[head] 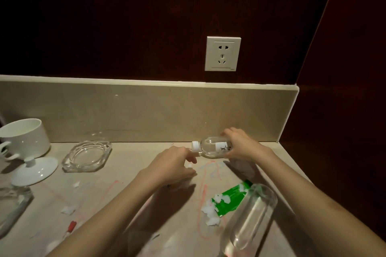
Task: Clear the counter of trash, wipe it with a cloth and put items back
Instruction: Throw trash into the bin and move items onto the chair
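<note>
While the right hand [240, 144] wraps its fingers round the belly of a small clear bottle [211, 147] lying at one o'clock against the backsplash, the left hand [175, 162] sits curled by the white cap [195, 145]; what it pinches I cannot tell. The bottle looks empty: light, slick, easily crushed. Mid-body is the safest hold.

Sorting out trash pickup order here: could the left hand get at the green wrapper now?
Probably yes: the left hand is near the green wrapper, with only bare counter between them.
</note>
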{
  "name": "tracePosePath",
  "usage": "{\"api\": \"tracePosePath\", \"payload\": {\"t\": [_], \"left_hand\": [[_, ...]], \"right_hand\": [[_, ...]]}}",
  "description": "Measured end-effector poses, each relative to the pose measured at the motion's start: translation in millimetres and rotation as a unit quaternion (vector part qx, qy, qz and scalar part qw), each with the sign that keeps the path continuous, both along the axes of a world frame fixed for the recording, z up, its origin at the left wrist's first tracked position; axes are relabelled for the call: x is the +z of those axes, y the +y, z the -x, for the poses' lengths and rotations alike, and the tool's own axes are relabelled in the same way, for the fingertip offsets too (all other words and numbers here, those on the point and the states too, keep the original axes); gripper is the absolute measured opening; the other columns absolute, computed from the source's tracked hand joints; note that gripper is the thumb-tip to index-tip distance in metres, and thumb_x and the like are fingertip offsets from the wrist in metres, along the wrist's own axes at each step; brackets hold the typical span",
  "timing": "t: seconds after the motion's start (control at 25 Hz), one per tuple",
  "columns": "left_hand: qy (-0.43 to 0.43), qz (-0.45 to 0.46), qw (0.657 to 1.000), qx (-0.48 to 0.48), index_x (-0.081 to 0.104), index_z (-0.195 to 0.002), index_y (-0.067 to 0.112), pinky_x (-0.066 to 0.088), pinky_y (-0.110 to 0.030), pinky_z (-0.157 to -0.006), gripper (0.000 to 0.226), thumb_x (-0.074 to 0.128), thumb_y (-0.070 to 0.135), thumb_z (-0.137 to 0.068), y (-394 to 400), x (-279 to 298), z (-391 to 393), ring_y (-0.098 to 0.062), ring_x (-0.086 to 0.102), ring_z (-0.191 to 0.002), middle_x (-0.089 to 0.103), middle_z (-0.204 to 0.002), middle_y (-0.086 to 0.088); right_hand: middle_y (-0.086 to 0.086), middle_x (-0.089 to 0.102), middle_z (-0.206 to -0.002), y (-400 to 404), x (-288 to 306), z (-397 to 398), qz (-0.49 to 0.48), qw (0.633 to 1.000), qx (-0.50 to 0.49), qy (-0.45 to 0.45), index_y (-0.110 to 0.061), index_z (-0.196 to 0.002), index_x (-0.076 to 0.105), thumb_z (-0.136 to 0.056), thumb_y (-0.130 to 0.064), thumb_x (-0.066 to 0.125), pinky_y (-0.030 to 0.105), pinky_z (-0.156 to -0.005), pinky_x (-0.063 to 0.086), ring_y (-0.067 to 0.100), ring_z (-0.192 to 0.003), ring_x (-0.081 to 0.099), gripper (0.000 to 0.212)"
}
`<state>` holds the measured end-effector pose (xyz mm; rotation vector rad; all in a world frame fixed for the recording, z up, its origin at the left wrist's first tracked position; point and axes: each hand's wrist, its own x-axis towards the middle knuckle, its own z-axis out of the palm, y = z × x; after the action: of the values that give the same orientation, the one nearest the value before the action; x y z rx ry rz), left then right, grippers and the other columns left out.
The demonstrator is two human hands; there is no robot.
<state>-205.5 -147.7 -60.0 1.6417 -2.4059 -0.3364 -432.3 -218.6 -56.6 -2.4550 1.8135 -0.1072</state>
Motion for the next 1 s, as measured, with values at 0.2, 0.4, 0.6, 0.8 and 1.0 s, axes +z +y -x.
{"api": "tracePosePath", "payload": {"t": [0.2, 0.4, 0.6, 0.8, 1.0], "left_hand": [[0.037, -0.021, 0.998, 0.037, 0.066, -0.117, 0.025, 0.045, -0.025, -0.088, 0.035, 0.066, 0.039, -0.085, 13, -2, -13, -0.011, 0.058, -0.110, 0.066, -0.118, 0.006], [0.160, -0.056, 0.983, 0.077, 0.058, -0.126, 0.018, 0.048, -0.022, -0.087, 0.050, 0.074, 0.030, -0.080, 7, 3, -22, -0.009, 0.062, -0.100, 0.067, -0.111, 0.004], [0.318, -0.075, 0.943, 0.069, 0.041, -0.138, 0.020, 0.048, -0.027, -0.093, 0.076, 0.081, 0.032, -0.074, 7, 19, -13, -0.011, 0.056, -0.112, 0.055, -0.126, 0.005], [0.446, -0.041, 0.893, 0.038, 0.057, -0.113, 0.017, 0.051, -0.018, -0.078, 0.051, 0.084, 0.019, -0.070, 17, 34, -21, -0.007, 0.066, -0.092, 0.068, -0.105, 0.003], [0.472, -0.038, 0.881, 0.022, 0.061, -0.107, 0.016, 0.056, -0.027, -0.082, 0.056, 0.084, 0.027, -0.057, 19, 35, -42, -0.015, 0.070, -0.089, 0.072, -0.099, -0.004]], "right_hand": [[0.004, 0.051, -0.119, -12, -3, -7, 0.059, 0.992, 0.049, 0.095, -0.017, -0.120, 0.046, -0.077, -0.036, 0.069, 0.034, -0.079, 0.041, 0.027, -0.111, 0.048, 0.053], [0.000, 0.057, -0.120, -7, 8, -7, 0.072, 0.997, 0.034, 0.011, -0.022, -0.125, 0.047, -0.075, -0.039, 0.073, 0.032, -0.080, 0.046, 0.022, -0.105, 0.055, 0.059], [-0.004, 0.064, -0.113, 29, 38, -32, -0.040, 0.918, 0.040, -0.392, -0.022, -0.118, 0.055, -0.068, -0.039, 0.081, 0.028, -0.075, 0.055, 0.010, -0.096, 0.063, 0.059], [-0.002, 0.071, -0.104, 71, 63, -75, -0.118, 0.833, 0.085, -0.534, -0.027, -0.111, 0.063, -0.071, -0.029, 0.080, 0.037, -0.072, 0.060, 0.014, -0.094, 0.069, 0.043], [0.002, 0.071, -0.105, 82, 68, -97, -0.106, 0.846, 0.077, -0.516, -0.023, -0.110, 0.064, -0.076, -0.025, 0.079, 0.044, -0.073, 0.060, 0.018, -0.097, 0.068, 0.037]]}}
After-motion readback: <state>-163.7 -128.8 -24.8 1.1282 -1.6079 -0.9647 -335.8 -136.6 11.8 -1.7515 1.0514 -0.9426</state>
